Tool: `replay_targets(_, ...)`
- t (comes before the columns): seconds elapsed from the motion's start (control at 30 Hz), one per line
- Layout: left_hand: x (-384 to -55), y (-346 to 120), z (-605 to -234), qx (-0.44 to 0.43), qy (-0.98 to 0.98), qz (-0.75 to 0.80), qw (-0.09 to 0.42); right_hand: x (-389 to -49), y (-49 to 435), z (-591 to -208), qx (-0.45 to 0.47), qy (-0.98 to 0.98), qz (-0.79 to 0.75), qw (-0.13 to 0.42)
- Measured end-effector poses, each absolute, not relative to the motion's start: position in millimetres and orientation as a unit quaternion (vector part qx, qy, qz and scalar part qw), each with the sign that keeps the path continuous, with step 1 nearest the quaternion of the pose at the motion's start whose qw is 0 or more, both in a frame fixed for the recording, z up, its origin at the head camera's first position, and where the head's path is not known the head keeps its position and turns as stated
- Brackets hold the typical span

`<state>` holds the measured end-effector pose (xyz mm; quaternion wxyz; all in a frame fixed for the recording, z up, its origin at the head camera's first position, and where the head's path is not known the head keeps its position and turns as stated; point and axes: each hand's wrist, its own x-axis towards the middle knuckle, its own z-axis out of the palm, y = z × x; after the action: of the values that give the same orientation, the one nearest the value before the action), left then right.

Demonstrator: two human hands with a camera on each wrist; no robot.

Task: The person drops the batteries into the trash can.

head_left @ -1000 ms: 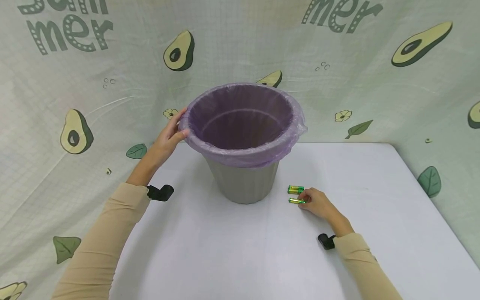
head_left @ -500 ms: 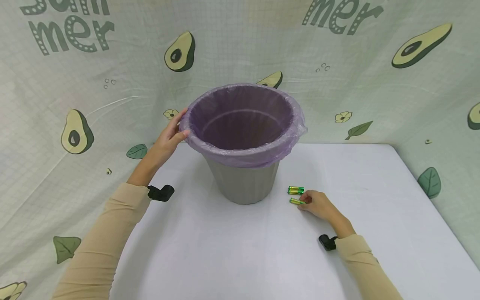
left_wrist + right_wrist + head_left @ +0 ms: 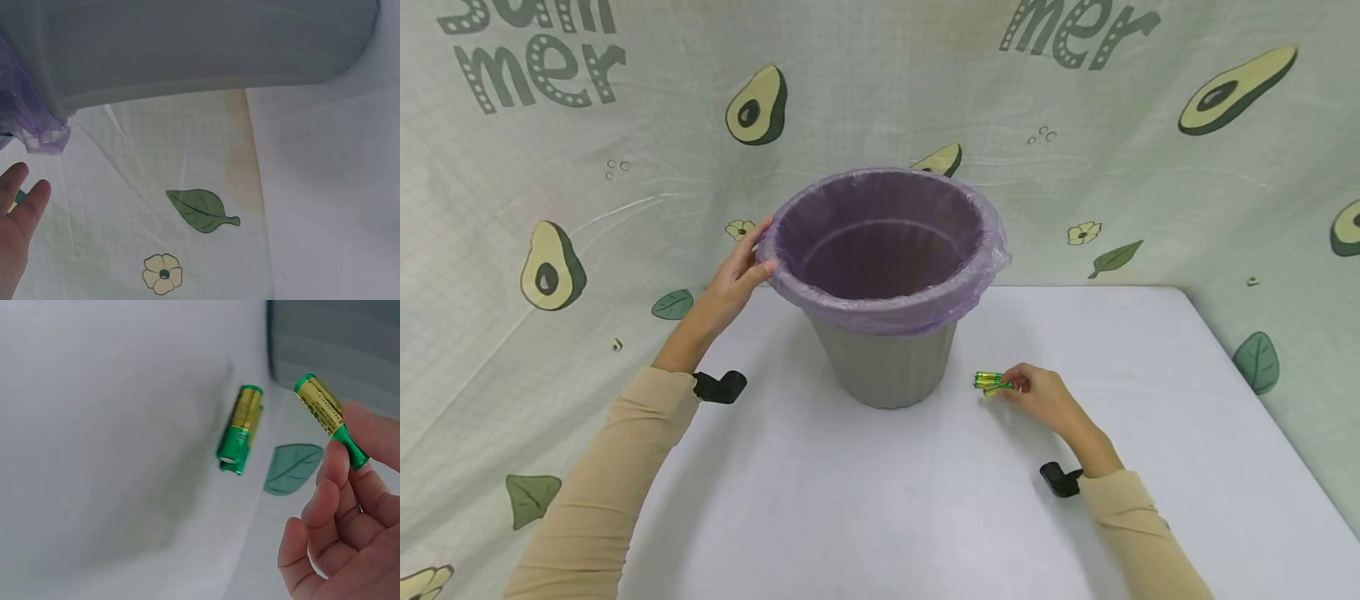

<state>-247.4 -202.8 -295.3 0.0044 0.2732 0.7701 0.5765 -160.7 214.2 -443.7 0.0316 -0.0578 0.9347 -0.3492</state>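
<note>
A grey bin (image 3: 891, 367) stands on the white table, lined with a purple plastic bag (image 3: 880, 315) folded over its rim. My left hand (image 3: 727, 285) rests against the left side of that rim, its fingers extended. Between the thumb and fingertips of my right hand (image 3: 1043, 402) is a green and gold battery (image 3: 322, 407), raised off the table in the right wrist view. Two more such batteries (image 3: 241, 428) lie side by side on the tabletop, to the right of the bin's base. The held battery partly overlaps them in the head view.
The white table (image 3: 865, 500) ends at the back against a hanging cloth (image 3: 1150, 167) printed with avocados, leaves and lettering. The same cloth covers both sides. A black wrist camera (image 3: 721, 387) sits on the left cuff, another wrist camera (image 3: 1061, 480) on the right.
My right hand has lifted the pinched battery from the table and moved it slightly away from me, towards the other two. The left hand stays at the bin's rim.
</note>
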Motion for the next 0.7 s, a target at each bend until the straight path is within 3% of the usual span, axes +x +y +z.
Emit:
replay_targets(0.4, -247, -203, -295, 0.269, 0.773, 0.575, 0.007, -151, 212, -401, -0.107, 0.921, -0.369, -0.065)
replay_targets(0.7, -247, -204, -295, 0.272, 0.774, 0.571, 0.009, -137, 203, -347, -0.145, 0.902, -0.38, -0.144)
